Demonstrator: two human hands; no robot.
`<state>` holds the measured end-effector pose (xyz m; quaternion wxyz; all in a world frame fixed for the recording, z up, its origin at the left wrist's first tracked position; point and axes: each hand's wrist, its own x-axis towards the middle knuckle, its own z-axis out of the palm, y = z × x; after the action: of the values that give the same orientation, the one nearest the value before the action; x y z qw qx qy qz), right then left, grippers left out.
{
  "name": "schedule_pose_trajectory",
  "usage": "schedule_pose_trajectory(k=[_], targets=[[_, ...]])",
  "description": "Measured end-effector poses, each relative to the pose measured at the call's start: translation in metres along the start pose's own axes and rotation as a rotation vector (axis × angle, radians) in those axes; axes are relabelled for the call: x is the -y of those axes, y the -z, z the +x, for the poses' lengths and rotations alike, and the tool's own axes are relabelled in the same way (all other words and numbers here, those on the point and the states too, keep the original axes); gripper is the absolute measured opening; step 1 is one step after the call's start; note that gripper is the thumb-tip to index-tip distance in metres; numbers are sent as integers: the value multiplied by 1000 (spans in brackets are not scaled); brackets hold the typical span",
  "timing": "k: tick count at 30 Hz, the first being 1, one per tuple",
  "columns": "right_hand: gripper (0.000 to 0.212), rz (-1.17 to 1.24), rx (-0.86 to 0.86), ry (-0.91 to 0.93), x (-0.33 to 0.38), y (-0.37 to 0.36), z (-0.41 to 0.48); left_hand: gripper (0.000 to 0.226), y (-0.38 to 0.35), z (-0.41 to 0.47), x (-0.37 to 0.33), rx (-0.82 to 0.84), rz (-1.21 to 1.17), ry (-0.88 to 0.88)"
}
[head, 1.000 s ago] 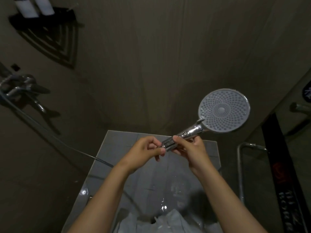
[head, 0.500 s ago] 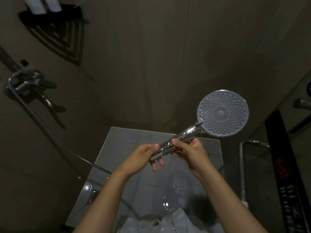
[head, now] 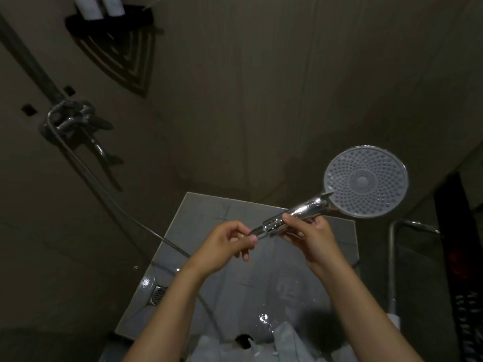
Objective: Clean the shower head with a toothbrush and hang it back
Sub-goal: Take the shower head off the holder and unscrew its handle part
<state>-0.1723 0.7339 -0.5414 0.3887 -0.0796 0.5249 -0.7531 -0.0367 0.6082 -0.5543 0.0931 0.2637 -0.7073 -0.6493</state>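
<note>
the shower head (head: 366, 181) is off its holder and up in the air at about 3 o'clock of the view, its round nozzle face turned toward the person, which would put the nozzles where they can be inspected and scrubbed; its chrome handle (head: 300, 211) slants away from the face toward 8 o'clock; the right hand (head: 311, 236) wraps that handle at mid-length, thumb on top and fingers curled beneath, a grip that carries the weight and sets the tilt of the face; the left hand (head: 227, 244), at about 6 o'clock, pinches the hose nut (head: 257, 232) at the handle's low end between thumb and fingertips, probably to steady or turn it so the hose does not twist the head away; no toothbrush shows plainly in either hand, so the scrubbing looks not yet begun; the hose (head: 104, 189) runs slack from the mixer tap (head: 70, 116) at 10 o'clock down behind the left forearm, loose enough to leave the head free to turn; a corner shelf (head: 136, 11) holding two pale bottles (head: 99, 6) sits at 11 o'clock; a floor drain (head: 157, 293) lies at 7 o'clock on the wet tiles.
</note>
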Motion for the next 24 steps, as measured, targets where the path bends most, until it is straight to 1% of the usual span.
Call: schedule_pose_trajectory(k=[10,16,18,20,22,24], targets=[[18,-26,1,10,-4,4,-2,21,-3,-8,-1,68,15,101],[17,-17,17,11,-4,4,-2,30,-2,-9,0,52,-13,150],[18,-21,17,10,-5,3,-2,23,-2,-9,-2,44,-24,143],[18,-25,17,11,-6,3,-2,4,-2,-9,-2,31,-54,130],[18,-26,21,15,-6,3,-2,18,-1,-10,0,29,-32,100],[18,-21,20,16,-6,3,-3,26,0,-10,2,16,4,70]])
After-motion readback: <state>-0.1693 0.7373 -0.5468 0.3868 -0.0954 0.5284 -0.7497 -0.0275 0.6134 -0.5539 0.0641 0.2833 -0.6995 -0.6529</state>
